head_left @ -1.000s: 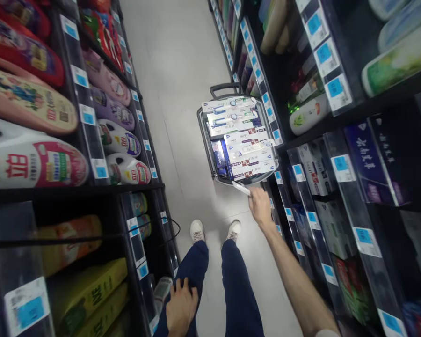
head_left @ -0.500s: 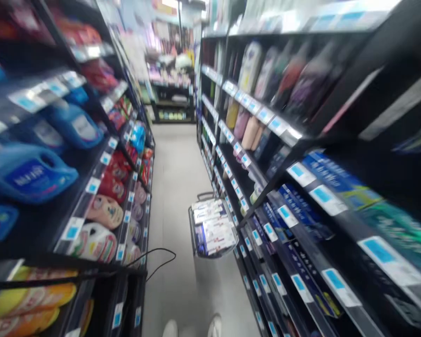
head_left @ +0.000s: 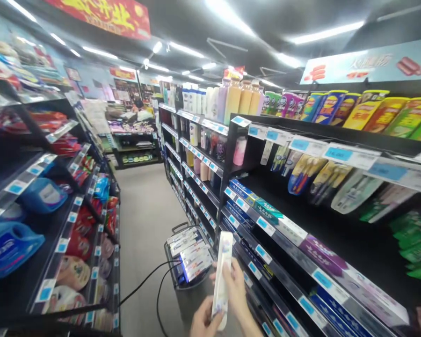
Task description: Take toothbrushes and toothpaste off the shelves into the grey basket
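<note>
In front of me I hold up a long narrow white pack [head_left: 223,262] with a pale coloured print. It tilts slightly and covers part of the shelf edge behind it. My left hand [head_left: 204,319] pinches its lower end. Higher up, my right hand [head_left: 236,288] grips the pack from the right, fingers behind and thumb over the front. Beyond the hands, on the floor, stands a shopping basket [head_left: 169,255] with dark sides, holding several flat white packs [head_left: 196,257].
Toothbrush packs [head_left: 307,171] hang on the right rack above rows of toothpaste boxes [head_left: 323,252]. Blue detergent bottles [head_left: 12,248] line the left shelves. A black cable [head_left: 143,281] loops across the grey aisle floor [head_left: 138,206].
My view has risen and turned right, showing the ceiling and hanging packs. Both hands have come into view holding the white pack; neither showed before.
</note>
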Motion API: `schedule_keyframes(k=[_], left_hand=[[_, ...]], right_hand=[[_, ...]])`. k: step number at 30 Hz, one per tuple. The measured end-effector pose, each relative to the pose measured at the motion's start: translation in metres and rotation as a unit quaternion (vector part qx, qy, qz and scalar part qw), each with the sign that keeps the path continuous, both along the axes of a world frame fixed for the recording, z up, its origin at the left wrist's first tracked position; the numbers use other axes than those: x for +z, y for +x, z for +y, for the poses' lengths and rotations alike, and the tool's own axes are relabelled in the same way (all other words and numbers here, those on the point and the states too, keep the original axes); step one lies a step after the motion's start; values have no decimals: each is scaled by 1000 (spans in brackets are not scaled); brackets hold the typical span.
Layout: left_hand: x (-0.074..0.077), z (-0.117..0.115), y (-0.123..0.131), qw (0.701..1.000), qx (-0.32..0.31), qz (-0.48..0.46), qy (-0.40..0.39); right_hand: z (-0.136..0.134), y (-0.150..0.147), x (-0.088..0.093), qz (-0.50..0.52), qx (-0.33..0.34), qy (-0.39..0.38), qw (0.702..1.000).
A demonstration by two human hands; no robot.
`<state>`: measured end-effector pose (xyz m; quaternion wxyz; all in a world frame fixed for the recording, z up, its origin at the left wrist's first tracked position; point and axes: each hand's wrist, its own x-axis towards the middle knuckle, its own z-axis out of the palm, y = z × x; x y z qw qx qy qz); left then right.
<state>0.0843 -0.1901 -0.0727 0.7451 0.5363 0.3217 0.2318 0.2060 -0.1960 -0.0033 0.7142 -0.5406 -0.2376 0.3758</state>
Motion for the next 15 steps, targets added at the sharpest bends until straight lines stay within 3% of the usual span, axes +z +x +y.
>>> schedule_keyframes(k=[3, 6, 11, 15], left_hand=[[32, -9, 0, 998, 4, -60, 11], [51, -8, -5, 998, -5, -61, 14], [57, -1, -10, 997, 2, -74, 27], [58, 2, -14, 995, 65, -59, 38]], right_hand=[[-17, -10, 22, 14, 12, 8, 1000], [-30, -23, 24, 28, 8, -3, 1000], [-38, -28, 22, 29, -9, -9, 999], [-36, -24, 23, 11, -9, 15, 1000]])
